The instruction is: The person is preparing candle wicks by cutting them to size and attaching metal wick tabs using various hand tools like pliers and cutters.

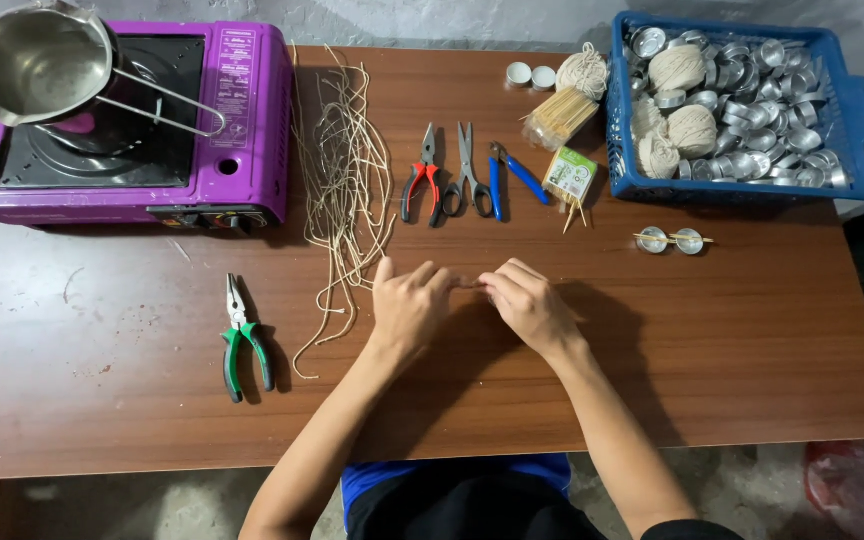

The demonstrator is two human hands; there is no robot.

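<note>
My left hand (409, 305) and right hand (529, 305) meet at the fingertips over the brown wooden worktop (752, 340), pinching between them something small, thin and pale (470, 284); I cannot tell what it is. Both hands are closed on it, knuckles up. I place everything else by the loose bundle of pale waxed string strands (347, 190). My hands sit just right of its lower end. The green-handled pliers (245, 340) lie left of that end, well apart from my hands. The purple portable stove (242, 120) stands just left of the bundle, with a steel saucepan (37, 60) on it. Right of the bundle lie red-handled pliers (420, 185), grey scissors (467, 175) and blue-handled cutters (512, 175). Far right is a blue plastic basket (852, 110) of small metal cups and string balls.
</note>
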